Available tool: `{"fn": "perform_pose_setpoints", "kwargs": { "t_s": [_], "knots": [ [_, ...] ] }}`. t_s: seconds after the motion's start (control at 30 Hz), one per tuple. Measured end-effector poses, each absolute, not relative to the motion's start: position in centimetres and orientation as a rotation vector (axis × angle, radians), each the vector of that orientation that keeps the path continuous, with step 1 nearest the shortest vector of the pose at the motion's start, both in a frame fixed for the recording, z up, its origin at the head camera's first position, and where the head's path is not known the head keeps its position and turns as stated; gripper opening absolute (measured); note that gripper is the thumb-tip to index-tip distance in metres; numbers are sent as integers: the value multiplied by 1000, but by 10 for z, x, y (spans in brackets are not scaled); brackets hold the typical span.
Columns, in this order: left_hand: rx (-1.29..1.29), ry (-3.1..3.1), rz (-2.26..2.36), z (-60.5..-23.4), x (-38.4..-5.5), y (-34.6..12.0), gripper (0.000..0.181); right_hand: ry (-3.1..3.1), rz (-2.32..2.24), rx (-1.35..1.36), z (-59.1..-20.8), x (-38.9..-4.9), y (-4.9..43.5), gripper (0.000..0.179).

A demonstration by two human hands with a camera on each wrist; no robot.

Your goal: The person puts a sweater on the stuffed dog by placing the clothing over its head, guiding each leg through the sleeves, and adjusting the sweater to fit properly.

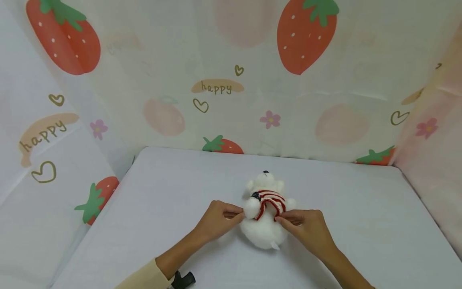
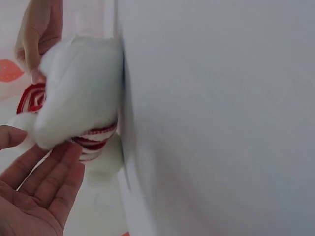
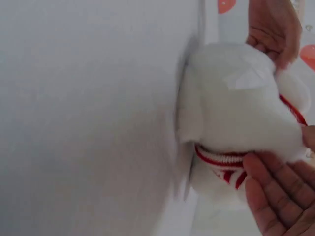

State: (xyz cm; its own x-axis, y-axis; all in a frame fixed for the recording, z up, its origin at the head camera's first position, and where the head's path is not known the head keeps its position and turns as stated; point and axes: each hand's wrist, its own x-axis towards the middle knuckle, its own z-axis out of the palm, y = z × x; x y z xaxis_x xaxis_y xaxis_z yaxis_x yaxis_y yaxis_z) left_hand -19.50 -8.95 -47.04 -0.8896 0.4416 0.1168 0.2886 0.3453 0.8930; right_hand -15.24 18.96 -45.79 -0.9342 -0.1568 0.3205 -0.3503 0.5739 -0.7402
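A white plush bear (image 1: 262, 233) lies on the white table, its dark nose pointing to the far side and its rounded rear with a small white tag toward me. It wears a red-and-white striped knit sweater (image 1: 273, 196), whose hem arches over its body. At the bear's left side, my left hand (image 1: 219, 220) pinches beside the round white paw (image 1: 252, 208), fingertips at the sweater's edge in the left wrist view. My right hand (image 1: 309, 230) pinches the sweater's red hem between thumb and fingers on the other side. The bear's body hides part of the sweater in both wrist views.
The white tabletop (image 1: 166, 184) runs back to a curtain (image 1: 252, 100) printed with strawberries and hearts. Similar cloth hangs at the left and right. A black piece (image 1: 183, 280) shows by the beige left sleeve (image 1: 148, 275).
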Motion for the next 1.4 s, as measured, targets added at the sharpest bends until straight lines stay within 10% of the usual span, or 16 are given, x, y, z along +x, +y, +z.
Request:
{"fn": "perform_pose_setpoints", "kwargs": {
  "t_s": [0.37, 0.87, 1.4],
  "knots": [
    [1039, 2784, 1418, -472, -193, -67, 5, -2770, 961, 79, -448, -149, 173, 22],
    [938, 3130, 1089, -470, -195, -51, 21, -2775, 977, 410, -443, -154, 180, 10],
    [935, 2453, 1474, -481, -237, -100, 7, -2658, 684, 836, -460, -169, 225, 37]
  ]
}}
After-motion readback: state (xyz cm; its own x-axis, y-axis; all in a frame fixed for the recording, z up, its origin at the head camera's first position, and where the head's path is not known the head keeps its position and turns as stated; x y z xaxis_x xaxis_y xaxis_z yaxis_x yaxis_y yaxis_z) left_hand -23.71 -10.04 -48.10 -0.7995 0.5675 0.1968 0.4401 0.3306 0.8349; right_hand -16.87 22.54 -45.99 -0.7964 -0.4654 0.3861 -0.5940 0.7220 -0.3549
